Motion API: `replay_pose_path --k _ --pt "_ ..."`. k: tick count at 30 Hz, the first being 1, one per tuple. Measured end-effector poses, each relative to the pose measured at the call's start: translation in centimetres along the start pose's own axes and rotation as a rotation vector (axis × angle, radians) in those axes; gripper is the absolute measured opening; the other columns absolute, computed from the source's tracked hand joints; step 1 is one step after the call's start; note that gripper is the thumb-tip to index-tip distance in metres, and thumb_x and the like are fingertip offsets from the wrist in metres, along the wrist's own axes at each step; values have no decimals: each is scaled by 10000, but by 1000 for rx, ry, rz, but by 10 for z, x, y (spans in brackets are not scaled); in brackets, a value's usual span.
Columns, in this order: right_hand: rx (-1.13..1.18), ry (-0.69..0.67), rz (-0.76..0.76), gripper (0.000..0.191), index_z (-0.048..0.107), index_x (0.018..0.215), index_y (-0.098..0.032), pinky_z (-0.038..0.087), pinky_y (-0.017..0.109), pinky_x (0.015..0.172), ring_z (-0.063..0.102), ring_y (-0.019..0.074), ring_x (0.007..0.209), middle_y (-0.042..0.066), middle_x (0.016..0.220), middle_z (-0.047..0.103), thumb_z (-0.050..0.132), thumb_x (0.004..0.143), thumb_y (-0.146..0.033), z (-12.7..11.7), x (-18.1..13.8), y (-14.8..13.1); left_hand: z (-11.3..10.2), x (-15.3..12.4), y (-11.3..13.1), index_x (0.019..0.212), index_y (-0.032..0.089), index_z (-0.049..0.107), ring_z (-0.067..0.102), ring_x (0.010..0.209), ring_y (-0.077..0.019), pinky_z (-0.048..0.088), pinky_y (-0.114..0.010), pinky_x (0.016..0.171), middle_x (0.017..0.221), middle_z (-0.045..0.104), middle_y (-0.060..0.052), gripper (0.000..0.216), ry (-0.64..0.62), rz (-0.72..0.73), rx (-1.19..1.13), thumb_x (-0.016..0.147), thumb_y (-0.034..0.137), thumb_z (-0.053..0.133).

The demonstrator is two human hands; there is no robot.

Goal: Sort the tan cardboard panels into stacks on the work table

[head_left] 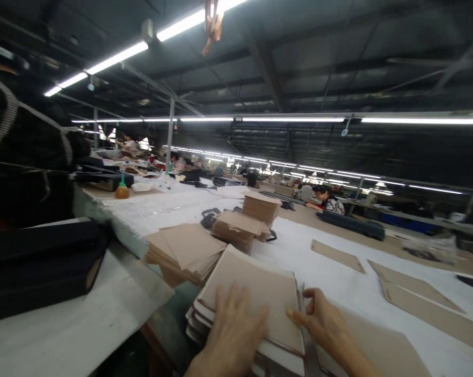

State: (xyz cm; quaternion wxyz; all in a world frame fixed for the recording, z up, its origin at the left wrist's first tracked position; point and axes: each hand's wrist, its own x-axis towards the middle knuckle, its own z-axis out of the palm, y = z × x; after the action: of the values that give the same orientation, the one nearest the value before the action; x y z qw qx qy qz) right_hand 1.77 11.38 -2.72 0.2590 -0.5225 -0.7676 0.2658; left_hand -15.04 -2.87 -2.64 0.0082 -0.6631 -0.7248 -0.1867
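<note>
My left hand (pixel 236 324) lies flat, fingers spread, on the top tan panel (pixel 260 293) of a stack of thin boards with pale and brown edges. At the stack's right edge, my right hand (pixel 322 319) is curled, its thumb over the top panel and its other fingers beside a narrow grey strip (pixel 310 345). Whatever lies between those fingers is too unclear to name. Just behind the stack sits a fanned pile of tan boards (pixel 193 246). Two neater piles, a lower pile (pixel 238 225) and a taller pile (pixel 262 207), stand farther back.
Loose tan pieces (pixel 336 255) lie on the white table surface (pixel 291 246) to the right. An orange bottle (pixel 122 189) with a green nozzle stands back left. Dark padded pieces (pixel 43 267) rest on a left-hand table. A co-worker (pixel 332 201) sits across the table.
</note>
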Motion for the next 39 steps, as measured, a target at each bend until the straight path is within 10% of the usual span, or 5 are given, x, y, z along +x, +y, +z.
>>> replay_pose_path --k 13,19,24,33,39 --pt "23 -67 23 290 556 974 -142 475 260 526 633 158 677 108 935 644 384 854 -341 -24 34 -5 27 3 -12 1235 434 488 387 1256 -395 284 -676 972 1348 479 -142 368 191 98 172 880 381 406" --pt "-89 -24 -68 327 659 619 -141 414 345 804 618 267 886 122 729 678 485 814 -337 -16 80 -6 40 3 -22 1244 436 479 468 1198 -399 368 -672 911 1301 537 -129 374 323 173 285 879 381 423" --pt "31 -19 -43 157 709 797 -170 421 289 767 628 213 855 41 775 714 616 701 -253 -9 91 -9 53 8 -35 1292 436 423 521 1144 -409 409 -662 857 1289 547 -135 420 417 274 356 875 387 432" --pt "546 -192 93 442 597 904 -121 468 202 568 628 105 626 80 758 691 407 853 -517 -26 50 -27 65 8 -49 1302 475 377 512 1174 -354 354 -594 975 1336 513 -81 503 483 281 281 835 358 524" --pt "718 -381 109 459 637 973 -152 435 206 490 624 139 631 51 765 706 738 602 -404 -18 -11 -16 56 6 -47 1282 440 435 536 1147 -356 469 -596 865 1292 551 -88 433 478 316 312 863 336 467"
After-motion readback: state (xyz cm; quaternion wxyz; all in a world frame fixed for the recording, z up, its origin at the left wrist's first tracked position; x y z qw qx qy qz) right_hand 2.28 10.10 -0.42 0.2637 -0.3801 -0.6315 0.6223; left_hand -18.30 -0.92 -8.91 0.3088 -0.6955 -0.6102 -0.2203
